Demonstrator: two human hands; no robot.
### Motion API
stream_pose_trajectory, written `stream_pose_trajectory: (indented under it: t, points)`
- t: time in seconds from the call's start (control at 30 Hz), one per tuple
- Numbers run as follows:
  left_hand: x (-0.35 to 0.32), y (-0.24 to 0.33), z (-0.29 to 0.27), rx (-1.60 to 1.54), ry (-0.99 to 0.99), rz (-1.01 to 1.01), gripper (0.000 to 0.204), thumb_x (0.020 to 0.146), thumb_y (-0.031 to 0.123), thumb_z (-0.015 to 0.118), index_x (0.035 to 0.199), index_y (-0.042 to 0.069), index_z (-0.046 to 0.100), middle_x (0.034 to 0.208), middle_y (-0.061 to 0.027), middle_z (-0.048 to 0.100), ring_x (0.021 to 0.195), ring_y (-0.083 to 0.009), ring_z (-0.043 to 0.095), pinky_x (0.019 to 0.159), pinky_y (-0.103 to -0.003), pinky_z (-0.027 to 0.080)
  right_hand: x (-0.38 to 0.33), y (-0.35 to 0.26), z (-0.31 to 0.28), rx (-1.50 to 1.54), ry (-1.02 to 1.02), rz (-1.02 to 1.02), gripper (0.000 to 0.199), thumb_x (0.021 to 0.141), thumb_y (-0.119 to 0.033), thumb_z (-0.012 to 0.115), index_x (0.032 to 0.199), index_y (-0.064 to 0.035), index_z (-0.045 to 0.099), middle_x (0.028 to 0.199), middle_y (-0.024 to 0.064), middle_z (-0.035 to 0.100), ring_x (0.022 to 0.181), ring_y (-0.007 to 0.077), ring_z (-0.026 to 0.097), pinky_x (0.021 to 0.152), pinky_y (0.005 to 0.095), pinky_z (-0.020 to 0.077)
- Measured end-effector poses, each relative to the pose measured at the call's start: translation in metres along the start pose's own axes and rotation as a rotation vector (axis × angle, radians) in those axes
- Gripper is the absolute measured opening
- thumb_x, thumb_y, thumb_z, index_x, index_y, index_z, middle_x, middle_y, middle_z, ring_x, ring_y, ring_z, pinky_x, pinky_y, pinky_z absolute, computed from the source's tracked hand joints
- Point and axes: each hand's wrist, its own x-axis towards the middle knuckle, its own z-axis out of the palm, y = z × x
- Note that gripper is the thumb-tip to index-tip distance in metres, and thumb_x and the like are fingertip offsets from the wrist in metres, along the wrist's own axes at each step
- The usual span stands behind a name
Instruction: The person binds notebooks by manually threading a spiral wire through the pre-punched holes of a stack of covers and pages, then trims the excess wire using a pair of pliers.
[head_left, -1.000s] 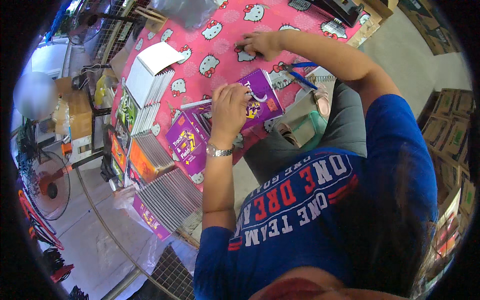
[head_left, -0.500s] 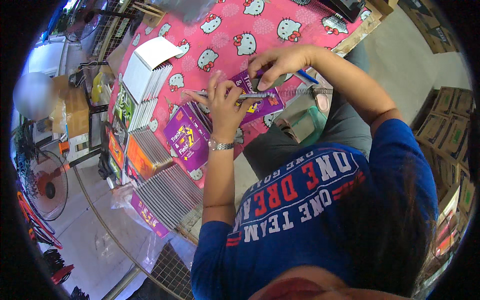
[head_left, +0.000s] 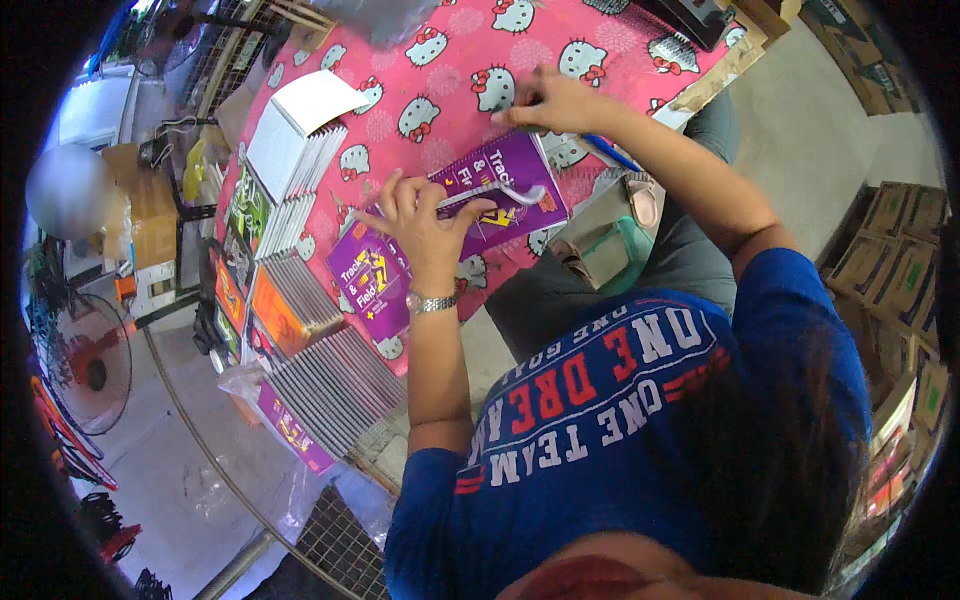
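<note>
My left hand [head_left: 425,215] lies with fingers spread on a purple booklet [head_left: 510,205] on the pink cat-print tablecloth [head_left: 450,60]. Its thumb and fingers pin a thin grey strip [head_left: 505,193] that curves across the cover. A metal watch sits on that wrist. A second purple booklet [head_left: 372,285] lies just below, partly under the hand. My right hand [head_left: 555,100] is stretched to the far corner of the upper booklet, fingers drawn together on the cloth. What is under them is hidden.
Stacks of thin booklets line the table's left edge: a white stack [head_left: 300,135], orange ones [head_left: 270,310], a grey-edged row [head_left: 335,385]. A blurred person [head_left: 65,190] and a fan [head_left: 85,370] are at the left, cardboard boxes [head_left: 900,250] at the right.
My right hand has left the left hand and reached up to the booklet's far corner. The left hand stays on the purple booklet, now holding the grey strip.
</note>
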Motion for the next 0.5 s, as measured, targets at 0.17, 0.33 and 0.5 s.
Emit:
stream_pose_trajectory:
  t: [0.17,0.33,0.5]
  points:
    - [0.015,0.007,0.016,0.095,0.138,0.114,0.06,0.066,0.071,0.064,0.072,0.012,0.057,0.088,-0.0015,0.06,0.102,-0.0263,0.057,0.103,-0.067,0.012,0.013,0.049,0.017,-0.93,0.73,-0.178,0.056,0.081,-0.053,0.063,0.116,-0.0092,0.059,0.134,0.0189,0.043,0.118,0.0377,0.047,0.091,0.0484,0.0465]
    - [0.036,0.015,0.018,0.011,0.083,0.158,0.059,0.067,0.066,0.069,0.088,0.012,0.061,0.094,-0.0042,0.061,0.11,-0.0267,0.054,0.105,-0.063,0.013,0.009,0.067,0.008,-1.025,0.497,-0.422,0.063,0.08,-0.043,0.068,0.131,-0.0091,0.052,0.148,0.0216,0.029,0.128,0.0428,0.039,0.106,0.052,0.0362]
    - [0.017,0.023,0.016,0.005,0.053,-0.039,0.048,0.068,0.059,0.075,0.089,0.016,0.065,0.102,-0.0004,0.058,0.121,-0.0301,0.046,0.099,-0.074,0.002,-0.008,0.067,-0.013,-0.797,0.428,-0.381,0.064,0.08,-0.032,0.069,0.137,-0.0114,0.051,0.145,0.0221,0.036,0.125,0.0383,0.044,0.107,0.042,0.0366]
